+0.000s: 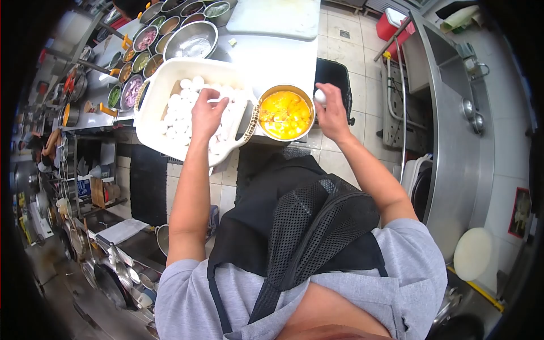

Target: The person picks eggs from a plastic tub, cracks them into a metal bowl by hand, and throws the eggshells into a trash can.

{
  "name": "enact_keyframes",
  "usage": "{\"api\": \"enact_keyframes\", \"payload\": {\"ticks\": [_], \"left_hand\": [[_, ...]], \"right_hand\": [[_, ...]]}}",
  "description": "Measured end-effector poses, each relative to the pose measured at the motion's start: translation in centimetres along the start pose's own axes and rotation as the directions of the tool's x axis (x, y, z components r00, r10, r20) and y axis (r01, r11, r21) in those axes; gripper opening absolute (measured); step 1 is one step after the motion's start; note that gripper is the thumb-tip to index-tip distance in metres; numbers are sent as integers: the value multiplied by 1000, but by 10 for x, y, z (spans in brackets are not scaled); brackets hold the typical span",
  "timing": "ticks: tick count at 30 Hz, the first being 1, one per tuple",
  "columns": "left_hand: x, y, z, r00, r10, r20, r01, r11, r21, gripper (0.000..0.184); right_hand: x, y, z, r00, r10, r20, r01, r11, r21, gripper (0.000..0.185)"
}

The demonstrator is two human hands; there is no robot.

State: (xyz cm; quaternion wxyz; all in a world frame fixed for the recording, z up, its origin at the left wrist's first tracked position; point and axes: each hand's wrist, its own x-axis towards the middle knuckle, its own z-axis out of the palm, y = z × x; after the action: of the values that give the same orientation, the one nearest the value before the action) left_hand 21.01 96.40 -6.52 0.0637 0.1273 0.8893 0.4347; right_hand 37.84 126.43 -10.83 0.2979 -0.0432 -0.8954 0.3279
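Observation:
A white tub [148,122] with rope-wrapped handles holds many white eggs [175,116]. Over the eggs is my left hand [208,113], its thumb and fingers apart with nothing visible between them. To the right of the tub, a round metal pot [312,113] contains yolks and egg liquid [285,115]. My right hand [331,112] is just beyond the pot's right side, its fingers closed round a white egg [321,97].
A large metal bowl [191,41] and several small bowls of chopped food stand behind the tub. A white cutting board [275,17] lies at the table's far end. A black bin [334,76] is behind my right hand. Steel sinks [447,62] are at the right.

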Motion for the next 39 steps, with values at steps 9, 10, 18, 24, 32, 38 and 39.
{"api": "enact_keyframes", "payload": {"ticks": [9, 10, 18, 24, 32, 38, 39], "left_hand": [[-28, -80, 3, 965, 96, 244, -172, 934, 313, 67], [-27, -83, 6, 966, 97, 241, -172, 935, 310, 67], [-16, -86, 12, 911, -128, 392, -87, 869, 487, 74], [-11, -67, -1, 881, -69, 468, -143, 904, 402, 64], [4, -92, -2, 855, 45, 516, -253, 906, 340, 60], [12, -96, 4, 807, 39, 589, -145, 980, 134, 49], [13, -102, 6, 814, 66, 577, -169, 977, 127, 49]], "right_hand": [[20, -14, -7, 982, 139, 124, -152, 983, 103, 44], [23, -12, -1, 971, 121, 209, -143, 985, 99, 44], [15, -24, 57, 823, 97, 559, -54, 994, -93, 40], [24, -37, 57, 769, 199, 607, -95, 975, -200, 50], [35, -49, 47, 848, 186, 497, -65, 966, -251, 58], [57, -23, 17, 955, 202, 217, -198, 979, -37, 52], [62, -11, 11, 963, 219, 156, -217, 976, -34, 51]]}}
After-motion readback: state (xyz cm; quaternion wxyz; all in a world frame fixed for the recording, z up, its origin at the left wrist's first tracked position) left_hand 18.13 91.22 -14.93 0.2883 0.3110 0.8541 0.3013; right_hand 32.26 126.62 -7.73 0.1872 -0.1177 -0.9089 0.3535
